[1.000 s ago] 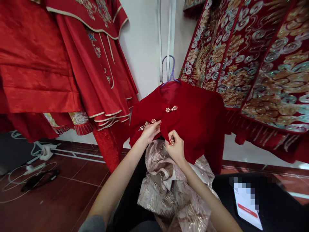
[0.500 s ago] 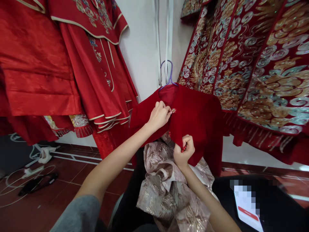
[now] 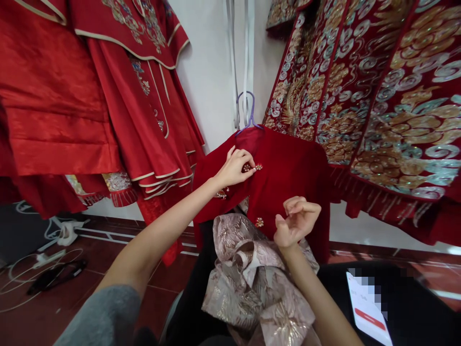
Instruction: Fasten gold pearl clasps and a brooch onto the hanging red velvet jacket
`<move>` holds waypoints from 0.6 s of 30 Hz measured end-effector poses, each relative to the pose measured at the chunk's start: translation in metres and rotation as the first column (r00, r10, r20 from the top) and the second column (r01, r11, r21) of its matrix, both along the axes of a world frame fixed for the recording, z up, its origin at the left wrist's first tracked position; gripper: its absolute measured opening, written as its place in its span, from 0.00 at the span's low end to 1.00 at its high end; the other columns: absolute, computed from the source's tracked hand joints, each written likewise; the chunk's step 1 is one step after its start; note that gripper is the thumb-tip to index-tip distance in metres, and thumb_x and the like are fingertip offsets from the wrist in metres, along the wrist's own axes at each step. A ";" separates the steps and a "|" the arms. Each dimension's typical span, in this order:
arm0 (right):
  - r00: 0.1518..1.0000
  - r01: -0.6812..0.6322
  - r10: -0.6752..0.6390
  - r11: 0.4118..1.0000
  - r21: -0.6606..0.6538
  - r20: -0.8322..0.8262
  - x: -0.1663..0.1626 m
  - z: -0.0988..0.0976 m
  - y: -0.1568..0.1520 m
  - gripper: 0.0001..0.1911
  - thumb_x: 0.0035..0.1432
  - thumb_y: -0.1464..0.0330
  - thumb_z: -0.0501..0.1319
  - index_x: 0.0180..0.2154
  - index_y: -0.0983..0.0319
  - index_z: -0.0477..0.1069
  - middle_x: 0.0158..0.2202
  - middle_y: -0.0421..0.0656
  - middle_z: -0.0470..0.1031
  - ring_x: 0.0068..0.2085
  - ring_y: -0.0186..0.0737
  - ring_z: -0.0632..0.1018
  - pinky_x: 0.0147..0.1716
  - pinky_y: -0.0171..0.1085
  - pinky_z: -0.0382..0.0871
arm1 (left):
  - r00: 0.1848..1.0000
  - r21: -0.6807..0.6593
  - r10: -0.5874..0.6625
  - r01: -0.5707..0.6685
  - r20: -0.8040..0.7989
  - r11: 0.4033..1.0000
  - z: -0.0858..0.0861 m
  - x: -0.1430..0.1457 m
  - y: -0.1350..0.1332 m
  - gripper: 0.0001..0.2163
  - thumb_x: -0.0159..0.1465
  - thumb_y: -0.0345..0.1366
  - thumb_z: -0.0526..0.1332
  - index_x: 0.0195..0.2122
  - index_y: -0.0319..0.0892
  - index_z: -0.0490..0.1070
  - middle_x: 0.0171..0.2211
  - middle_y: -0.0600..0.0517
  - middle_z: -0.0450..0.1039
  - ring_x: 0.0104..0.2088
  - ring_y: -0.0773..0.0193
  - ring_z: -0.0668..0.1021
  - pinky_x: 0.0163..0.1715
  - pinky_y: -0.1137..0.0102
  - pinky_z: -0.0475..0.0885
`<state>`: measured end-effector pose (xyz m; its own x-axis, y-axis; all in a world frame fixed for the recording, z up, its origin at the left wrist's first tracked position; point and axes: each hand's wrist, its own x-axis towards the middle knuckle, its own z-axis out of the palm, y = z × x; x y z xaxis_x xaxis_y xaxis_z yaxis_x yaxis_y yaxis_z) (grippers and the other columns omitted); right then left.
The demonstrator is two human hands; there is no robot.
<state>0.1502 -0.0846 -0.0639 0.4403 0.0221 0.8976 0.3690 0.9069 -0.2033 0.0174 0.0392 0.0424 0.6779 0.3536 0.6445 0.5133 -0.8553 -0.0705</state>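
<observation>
The left hand covers part of the upper pearl clasp. The phone screen is blurred. The embroidered robe runs past the right edge.

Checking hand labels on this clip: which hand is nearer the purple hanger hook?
Left. The left hand rests on the red jacket at its upper clasp, just below the purple hanger hook. The right hand hangs lower, open, off the fabric.

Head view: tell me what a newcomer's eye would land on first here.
First, the red velvet jacket on a purple hanger at centre, with the left hand pinching its upper pearl clasp and the right hand loosely curled just off the cloth. Next, the gold-embroidered red robes fanning across the right, and plain red satin garments hanging on the left.
</observation>
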 end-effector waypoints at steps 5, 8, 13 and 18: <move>1.000 0.003 -0.003 1.000 -0.005 -0.007 0.001 -0.003 0.003 0.13 0.49 0.70 0.60 0.33 0.58 0.55 0.26 0.35 0.53 0.26 0.35 0.61 0.26 0.37 0.56 | 1.000 0.058 -0.004 0.004 -0.003 0.998 -0.007 0.003 0.000 0.05 0.67 0.35 0.52 0.38 0.43 0.66 0.34 0.53 0.73 0.40 0.63 0.75 0.65 0.48 0.44; 1.000 0.007 -0.008 0.999 -0.032 -0.018 0.000 -0.006 0.001 0.11 0.52 0.71 0.60 0.33 0.58 0.56 0.26 0.35 0.54 0.26 0.34 0.62 0.26 0.36 0.57 | 0.998 0.160 0.046 -0.038 -0.046 0.986 -0.010 0.003 -0.001 0.09 0.69 0.34 0.47 0.40 0.42 0.65 0.33 0.53 0.73 0.37 0.63 0.75 0.66 0.46 0.42; 0.999 -0.025 0.011 0.953 -0.302 -0.048 -0.004 0.021 0.011 0.05 0.62 0.67 0.55 0.41 0.58 0.63 0.38 0.43 0.68 0.41 0.38 0.72 0.42 0.41 0.68 | 0.979 0.338 0.148 -0.092 -0.143 0.937 -0.008 0.005 -0.003 0.14 0.70 0.35 0.43 0.46 0.38 0.65 0.39 0.48 0.74 0.40 0.61 0.76 0.65 0.47 0.44; 0.960 -0.018 0.213 0.699 -0.715 0.184 -0.019 0.074 0.047 0.31 0.65 0.51 0.43 0.60 0.64 0.55 0.64 0.57 0.55 0.66 0.48 0.57 0.62 0.50 0.53 | 0.895 0.347 0.346 -0.240 -0.282 0.906 -0.001 0.006 0.000 0.17 0.67 0.34 0.45 0.45 0.33 0.71 0.40 0.42 0.76 0.38 0.57 0.79 0.60 0.50 0.52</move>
<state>0.1308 -0.0371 0.0098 0.1707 0.7223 0.6702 0.3949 0.5730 -0.7181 0.0234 0.0396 0.0414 0.7638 0.3980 0.5081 0.6385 -0.5807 -0.5050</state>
